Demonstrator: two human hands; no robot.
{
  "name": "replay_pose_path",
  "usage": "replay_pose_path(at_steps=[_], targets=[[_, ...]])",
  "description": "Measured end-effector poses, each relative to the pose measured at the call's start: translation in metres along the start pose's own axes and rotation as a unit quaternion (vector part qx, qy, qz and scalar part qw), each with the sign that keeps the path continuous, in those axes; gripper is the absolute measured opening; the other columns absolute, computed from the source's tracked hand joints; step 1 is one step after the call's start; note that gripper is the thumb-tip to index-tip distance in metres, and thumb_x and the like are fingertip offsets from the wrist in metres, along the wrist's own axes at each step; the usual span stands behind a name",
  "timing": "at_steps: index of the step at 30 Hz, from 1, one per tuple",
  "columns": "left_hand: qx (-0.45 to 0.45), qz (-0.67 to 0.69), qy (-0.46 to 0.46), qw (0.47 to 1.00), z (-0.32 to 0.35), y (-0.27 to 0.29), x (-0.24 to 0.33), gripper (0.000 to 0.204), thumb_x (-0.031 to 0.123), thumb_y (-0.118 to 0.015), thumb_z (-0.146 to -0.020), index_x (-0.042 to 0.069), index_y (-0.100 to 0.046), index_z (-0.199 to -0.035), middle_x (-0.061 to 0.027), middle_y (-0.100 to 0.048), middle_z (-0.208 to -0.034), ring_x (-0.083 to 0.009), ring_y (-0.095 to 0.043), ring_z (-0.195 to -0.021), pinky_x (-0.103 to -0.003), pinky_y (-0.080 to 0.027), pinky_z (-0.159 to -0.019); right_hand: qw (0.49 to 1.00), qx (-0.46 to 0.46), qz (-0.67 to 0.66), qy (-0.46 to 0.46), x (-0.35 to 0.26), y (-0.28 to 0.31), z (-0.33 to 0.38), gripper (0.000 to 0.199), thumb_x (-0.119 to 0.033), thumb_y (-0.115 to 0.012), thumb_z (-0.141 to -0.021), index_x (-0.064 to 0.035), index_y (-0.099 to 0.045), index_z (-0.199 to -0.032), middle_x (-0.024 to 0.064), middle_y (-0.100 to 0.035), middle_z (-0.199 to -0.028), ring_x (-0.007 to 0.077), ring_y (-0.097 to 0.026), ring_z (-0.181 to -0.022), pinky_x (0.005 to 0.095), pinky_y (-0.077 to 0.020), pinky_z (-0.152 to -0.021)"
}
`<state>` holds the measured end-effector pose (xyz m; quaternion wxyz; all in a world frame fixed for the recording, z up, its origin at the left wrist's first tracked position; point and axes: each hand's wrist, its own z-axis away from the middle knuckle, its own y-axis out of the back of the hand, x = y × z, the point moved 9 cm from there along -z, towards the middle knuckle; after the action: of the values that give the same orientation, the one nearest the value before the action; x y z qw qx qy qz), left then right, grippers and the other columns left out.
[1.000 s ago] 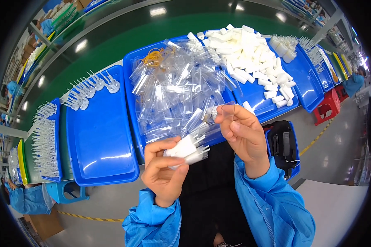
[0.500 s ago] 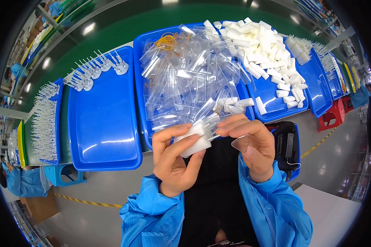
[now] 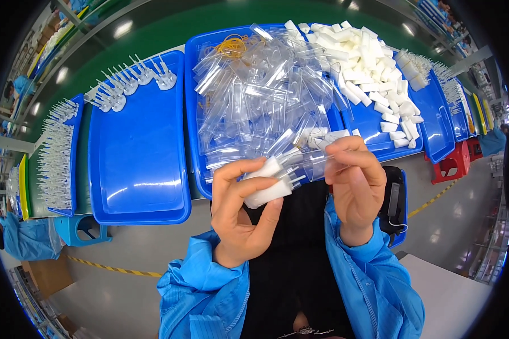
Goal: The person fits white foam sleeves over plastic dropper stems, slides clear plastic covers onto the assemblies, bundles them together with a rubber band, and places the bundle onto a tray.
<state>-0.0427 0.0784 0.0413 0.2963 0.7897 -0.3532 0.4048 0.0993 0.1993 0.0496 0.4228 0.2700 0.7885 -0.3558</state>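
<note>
My left hand (image 3: 240, 212) grips a small bundle of white plastic pieces (image 3: 268, 181) with clear ends sticking out to the right. My right hand (image 3: 353, 189) pinches a clear plastic sleeve (image 3: 308, 164) whose open end meets the tip of one white piece. Both hands are held close together just in front of the middle blue tray (image 3: 195, 141), which is heaped with clear sleeves (image 3: 260, 96). A pile of loose white pieces (image 3: 367, 62) lies on the blue tray to the right.
A blue tray (image 3: 136, 158) on the left carries a row of assembled clear parts (image 3: 130, 79) along its far edge. Another tray of such parts (image 3: 59, 152) stands further left. A red stool (image 3: 449, 164) and a dark case (image 3: 396, 206) are at right.
The view has tilted down a little. My right hand has brought the clear sleeve from above the bundle down to the tip of a white piece; the left hand keeps holding the bundle.
</note>
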Motion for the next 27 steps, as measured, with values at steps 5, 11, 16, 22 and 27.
replay_pose_path(at_steps=[5, 11, 16, 22, 27], targets=[[0.066, 0.069, 0.039, 0.995, 0.002, 0.006, -0.006, 0.024, 0.000, -0.071, -0.077, -0.002, -0.065, -0.100, -0.0172, -0.053, -0.116, -0.0264, -0.057, -0.107, -0.034, -0.048, -0.089, 0.998, -0.015, 0.046, -0.040, 0.014, -0.003, 0.006, 0.023, -0.006, -0.060, -0.089, 0.0051, -0.057, -0.110, 0.0156, -0.061, -0.109, 0.0119, -0.059, -0.079, 0.0238, -0.0483, -0.071], [0.076, 0.069, 0.067, 0.992, 0.003, 0.010, -0.011, 0.023, -0.002, -0.070, -0.077, -0.002, -0.066, -0.100, -0.0165, -0.054, -0.115, -0.0274, -0.057, -0.109, -0.035, -0.048, -0.090, 0.999, 0.009, 0.027, -0.039, 0.014, 0.003, 0.005, 0.026, -0.003, -0.061, -0.089, 0.0031, -0.052, -0.112, 0.0149, -0.063, -0.105, 0.0115, -0.060, -0.082, 0.0235, -0.0490, -0.073], [0.064, 0.032, 0.051, 0.996, 0.003, 0.008, -0.008, 0.024, -0.002, -0.072, -0.075, -0.002, -0.068, -0.099, -0.0154, -0.055, -0.114, -0.0281, -0.058, -0.109, -0.035, -0.049, -0.089, 0.998, -0.011, 0.049, -0.031, 0.013, -0.006, 0.009, 0.024, -0.002, -0.061, -0.089, 0.0028, -0.053, -0.111, 0.0152, -0.061, -0.108, 0.0106, -0.058, -0.084, 0.0235, -0.0485, -0.074], [0.063, 0.032, 0.053, 0.996, 0.002, 0.008, -0.008, 0.025, -0.003, -0.073, -0.074, -0.002, -0.069, -0.098, -0.0152, -0.056, -0.113, -0.0290, -0.059, -0.108, -0.036, -0.050, -0.088, 0.998, -0.027, 0.043, -0.044, 0.015, -0.010, 0.011, 0.024, -0.002, -0.062, -0.089, 0.0030, -0.053, -0.111, 0.0141, -0.061, -0.107, 0.0096, -0.056, -0.084, 0.0230, -0.0469, -0.075], [0.061, 0.008, 0.033, 0.998, 0.001, 0.008, -0.004, 0.027, -0.004, -0.073, -0.073, -0.001, -0.069, -0.100, -0.0153, -0.056, -0.112, -0.0285, -0.061, -0.105, -0.034, -0.053, -0.085, 0.997, -0.036, 0.049, -0.041, 0.015, -0.012, 0.011, 0.024, -0.003, -0.061, -0.089, 0.0035, -0.053, -0.110, 0.0139, -0.061, -0.106, 0.0103, -0.058, -0.083, 0.0233, -0.0482, -0.073]])
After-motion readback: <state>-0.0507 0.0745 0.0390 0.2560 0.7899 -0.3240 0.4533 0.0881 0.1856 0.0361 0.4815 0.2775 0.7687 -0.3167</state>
